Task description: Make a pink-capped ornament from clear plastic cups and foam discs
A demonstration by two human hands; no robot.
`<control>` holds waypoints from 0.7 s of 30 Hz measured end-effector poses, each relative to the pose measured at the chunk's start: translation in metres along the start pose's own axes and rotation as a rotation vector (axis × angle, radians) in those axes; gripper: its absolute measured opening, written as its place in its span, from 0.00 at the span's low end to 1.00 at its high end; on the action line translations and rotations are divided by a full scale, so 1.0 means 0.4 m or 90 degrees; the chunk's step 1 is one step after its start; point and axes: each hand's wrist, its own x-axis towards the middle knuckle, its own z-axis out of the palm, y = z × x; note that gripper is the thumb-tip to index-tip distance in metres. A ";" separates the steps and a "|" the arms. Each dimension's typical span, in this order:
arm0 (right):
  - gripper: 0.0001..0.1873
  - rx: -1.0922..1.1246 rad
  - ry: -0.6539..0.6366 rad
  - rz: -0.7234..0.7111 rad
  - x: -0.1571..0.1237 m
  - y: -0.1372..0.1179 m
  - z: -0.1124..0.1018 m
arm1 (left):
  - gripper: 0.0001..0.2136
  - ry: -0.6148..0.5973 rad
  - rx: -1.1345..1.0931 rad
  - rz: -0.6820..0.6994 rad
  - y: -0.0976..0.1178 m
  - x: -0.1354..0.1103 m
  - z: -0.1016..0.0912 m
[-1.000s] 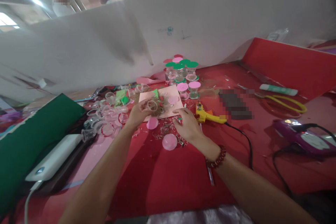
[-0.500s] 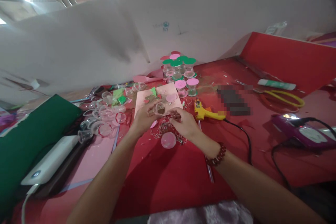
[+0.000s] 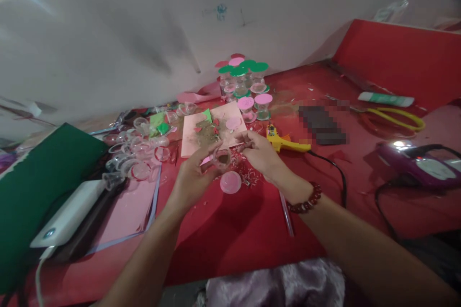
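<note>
My left hand (image 3: 196, 170) grips a small clear plastic cup (image 3: 222, 157) by its side, its round mouth tilted toward me. Just right of the cup, my right hand (image 3: 260, 154) has its thumb and fingers pinched together; whatever is between them is too small to make out. A pink paper disc (image 3: 230, 182) lies on the red table just below the cup. Behind my hands is a pale pink sheet (image 3: 192, 136) with brown smears, red scraps and a piece of green paper on it. Thin pink and white shreds (image 3: 250, 172) are scattered under my right hand.
A yellow glue gun (image 3: 288, 144) lies right of my hands, near a clear glue stick (image 3: 287, 216). Clear cups (image 3: 140, 170) are heaped at left, beside a white power bank (image 3: 68, 213). Assembled cups with coloured discs (image 3: 262, 100) stand behind. Yellow-handled scissors (image 3: 396, 120) lie far right.
My left hand has brought the cup lower and nearer the pink disc. My right hand stays close beside it, fingers still pinched. The whole view has tilted downward.
</note>
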 end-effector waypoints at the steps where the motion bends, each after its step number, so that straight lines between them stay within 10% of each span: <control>1: 0.20 -0.001 -0.006 -0.003 0.000 -0.003 -0.005 | 0.27 0.003 0.004 0.004 0.000 -0.009 0.001; 21: 0.19 -0.003 -0.124 -0.008 -0.013 -0.008 -0.060 | 0.24 -0.019 0.141 0.108 -0.029 -0.074 0.024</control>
